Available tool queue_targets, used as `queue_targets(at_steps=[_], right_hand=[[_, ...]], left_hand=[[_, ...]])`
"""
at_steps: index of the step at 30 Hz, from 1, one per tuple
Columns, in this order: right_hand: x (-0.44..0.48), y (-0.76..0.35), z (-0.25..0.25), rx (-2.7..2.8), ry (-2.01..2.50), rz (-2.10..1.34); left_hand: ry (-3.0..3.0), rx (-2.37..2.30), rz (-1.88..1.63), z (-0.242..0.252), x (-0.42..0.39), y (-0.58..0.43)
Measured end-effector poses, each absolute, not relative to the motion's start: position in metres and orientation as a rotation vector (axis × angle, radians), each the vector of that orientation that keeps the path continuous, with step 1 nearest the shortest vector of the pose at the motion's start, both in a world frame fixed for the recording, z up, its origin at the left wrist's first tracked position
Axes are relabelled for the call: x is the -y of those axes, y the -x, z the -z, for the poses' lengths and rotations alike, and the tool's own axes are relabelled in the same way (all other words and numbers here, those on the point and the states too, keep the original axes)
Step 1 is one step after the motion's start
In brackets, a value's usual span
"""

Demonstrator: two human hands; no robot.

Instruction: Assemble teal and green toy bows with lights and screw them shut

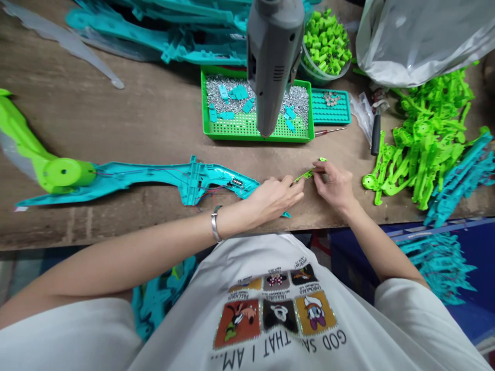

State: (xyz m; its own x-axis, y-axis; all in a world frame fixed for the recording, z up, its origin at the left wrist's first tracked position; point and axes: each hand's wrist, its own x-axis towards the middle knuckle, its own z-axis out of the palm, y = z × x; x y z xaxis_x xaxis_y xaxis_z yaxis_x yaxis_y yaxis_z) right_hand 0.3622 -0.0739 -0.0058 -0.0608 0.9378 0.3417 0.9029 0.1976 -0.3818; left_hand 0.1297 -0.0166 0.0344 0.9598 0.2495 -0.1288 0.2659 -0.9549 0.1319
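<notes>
A long teal plastic shell half (154,174) lies hollow side up on the table, with thin red and dark wires and a small metal spring-like piece inside. My left hand (273,200) rests over its right end and hides part of it. At the fingertips of that hand is a slim lime-green plastic part (308,174). My right hand (333,184) pinches the far end of this green part between thumb and fingers. A curved lime-green piece with a round hub (65,172) sits on the shell's left end.
A grey electric screwdriver (268,67) hangs above a green basket (255,137) of screws and teal bits. Beside it are a teal tray (332,117), a tub of green caps (327,44) and a black-handled tool (375,134). Green parts (421,139) are heaped at right.
</notes>
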Motion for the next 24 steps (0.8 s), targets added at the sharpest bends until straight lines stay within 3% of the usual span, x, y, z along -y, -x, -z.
queue_targets(at_steps=[9, 14, 18, 24], right_hand=[[0.096, -0.349, 0.014, 2.167, 1.829, 0.069], [0.096, -0.355, 0.009, 1.921, 1.801, -0.15], [0.094, -0.361, 0.002, 1.691, 1.754, -0.329], [0.1, -0.343, -0.011, 1.778, 1.708, -0.162]], left_hand=[[-3.008, -0.374, 0.071, -0.028, 0.018, -0.128], [-3.027, -0.335, 0.073, -0.031, 0.012, -0.126], [-2.928, -0.408, -0.106, -0.031, 0.007, -0.112], [-2.606, -0.944, -0.53, -0.027, 0.032, -0.072]])
